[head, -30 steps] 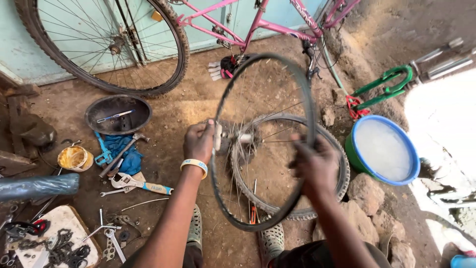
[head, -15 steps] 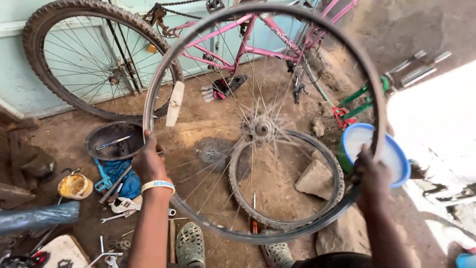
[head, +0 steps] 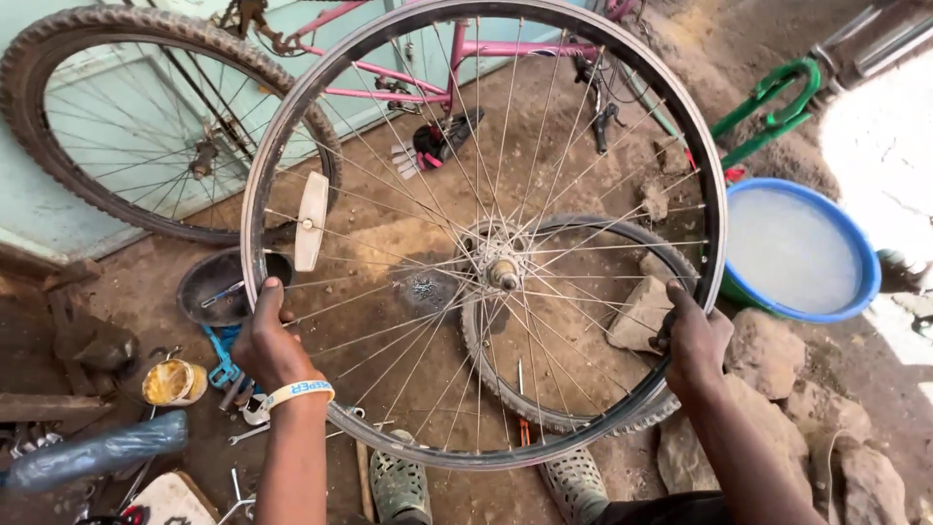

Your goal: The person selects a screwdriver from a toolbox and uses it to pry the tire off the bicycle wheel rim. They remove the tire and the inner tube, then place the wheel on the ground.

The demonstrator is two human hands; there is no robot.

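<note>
I hold a bare spoked bicycle wheel rim (head: 389, 44) flat in front of me, its hub (head: 501, 270) in the middle and a white reflector (head: 311, 221) on the spokes. My left hand (head: 267, 340), with a white wristband, grips the rim at the lower left. My right hand (head: 695, 342) grips it at the lower right. Through the spokes a loose tyre (head: 573, 233) lies on the dirt ground below.
A pink bicycle (head: 408, 83) with its tyred wheel (head: 58, 58) leans against the pale wall. A blue basin of water (head: 797, 253) stands at right beside rocks (head: 768, 350). A dark bowl (head: 209, 287), a yellow tin (head: 173, 381), and tools (head: 228, 369) lie at left. My sandalled feet (head: 398, 486) are below.
The wheel has turned from edge-on to face-on and come closer to me. My hands have spread apart to opposite sides of the rim.
</note>
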